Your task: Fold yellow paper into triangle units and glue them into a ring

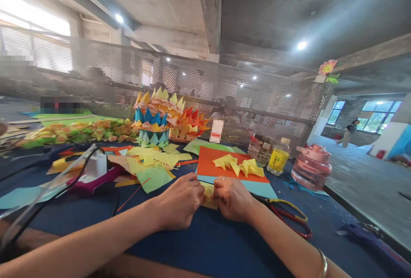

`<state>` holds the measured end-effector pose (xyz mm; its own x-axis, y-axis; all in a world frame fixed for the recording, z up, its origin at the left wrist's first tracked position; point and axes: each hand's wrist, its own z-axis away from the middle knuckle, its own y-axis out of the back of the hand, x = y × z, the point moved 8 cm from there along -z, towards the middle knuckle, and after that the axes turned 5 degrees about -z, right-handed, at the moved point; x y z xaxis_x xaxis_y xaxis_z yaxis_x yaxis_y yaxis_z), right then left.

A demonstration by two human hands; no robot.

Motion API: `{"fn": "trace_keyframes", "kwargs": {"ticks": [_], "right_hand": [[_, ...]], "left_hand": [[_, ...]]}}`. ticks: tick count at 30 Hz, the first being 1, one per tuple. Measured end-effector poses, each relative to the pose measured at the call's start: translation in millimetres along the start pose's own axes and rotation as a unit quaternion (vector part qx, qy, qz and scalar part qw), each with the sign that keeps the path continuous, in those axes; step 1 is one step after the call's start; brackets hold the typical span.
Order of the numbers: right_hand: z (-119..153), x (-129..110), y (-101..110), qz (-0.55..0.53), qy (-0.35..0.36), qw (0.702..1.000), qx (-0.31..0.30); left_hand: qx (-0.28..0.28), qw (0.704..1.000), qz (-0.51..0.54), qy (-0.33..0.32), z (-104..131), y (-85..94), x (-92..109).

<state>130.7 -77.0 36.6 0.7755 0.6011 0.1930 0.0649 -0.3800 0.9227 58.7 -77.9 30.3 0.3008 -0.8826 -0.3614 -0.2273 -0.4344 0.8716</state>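
- The small yellow paper is held on the near side of the orange paper sheet, over the dark-blue bench.
- Its left edge is pinched by the left hand, whose grip is closed with the fingers curled.
- Its opposite edge is gripped by the right hand; that grip is closed too, the fingertips partly hidden.
- Folded yellow pieces are laid on the orange paper sheet, by which a light-blue sheet is partly covered.
- Scissors with red and yellow handles are placed to its near right.
- A yellow-labelled bottle and a pink-lidded water jug are stood to its right.
- Loose paper scraps are scattered to its left.
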Motion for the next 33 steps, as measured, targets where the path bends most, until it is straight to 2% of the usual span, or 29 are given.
{"fn": "trace_keyframes", "kwargs": {"ticks": [4, 7, 10, 13, 15, 18, 21, 25, 28, 33], "right_hand": [[0.5, 1.6, 0.2, -0.006, -0.009, 1.0, -0.005], [-0.1, 4.2, 5.1, -0.022, -0.031, 0.999, 0.016], [-0.6, 12.6, 9.5, -0.046, -0.094, 0.993, 0.052], [0.2, 20.5, 3.3, -0.073, -0.157, 0.984, 0.049], [0.9, 22.8, -3.5, -0.103, -0.178, 0.978, 0.037], [2.1, 24.4, -10.9, -0.151, -0.193, 0.969, 0.026], [2.9, 25.8, -13.2, -0.184, -0.206, 0.961, 0.028], [2.5, 26.3, -13.0, -0.218, -0.217, 0.951, 0.036], [1.6, 27.0, -13.5, -0.259, -0.225, 0.938, 0.038], [0.0, 30.0, -9.1, -0.361, -0.228, 0.9, 0.09]], "left_hand": [[0.004, 1.0, -0.002, 0.005, -0.9, 0.9, 0.6], [0.002, 1.0, 0.016, 0.007, -0.2, 0.4, -2.9], [0.016, 0.998, 0.061, 0.013, 1.3, -0.6, -9.6], [0.04, 0.99, 0.132, 0.039, 1.5, -3.4, -20.2], [0.061, 0.977, 0.188, 0.078, 0.6, -5.4, -30.7], [0.09, 0.942, 0.272, 0.173, 0.9, -9.7, -51.1], [0.102, 0.913, 0.312, 0.243, 2.7, -14.0, -64.9], [0.087, 0.909, 0.32, 0.254, 1.2, -16.8, -65.7], [0.054, 0.899, 0.357, 0.247, -0.4, -22.7, -61.4], [0.017, 0.85, 0.469, 0.239, -1.3, -39.0, -57.4]]}}
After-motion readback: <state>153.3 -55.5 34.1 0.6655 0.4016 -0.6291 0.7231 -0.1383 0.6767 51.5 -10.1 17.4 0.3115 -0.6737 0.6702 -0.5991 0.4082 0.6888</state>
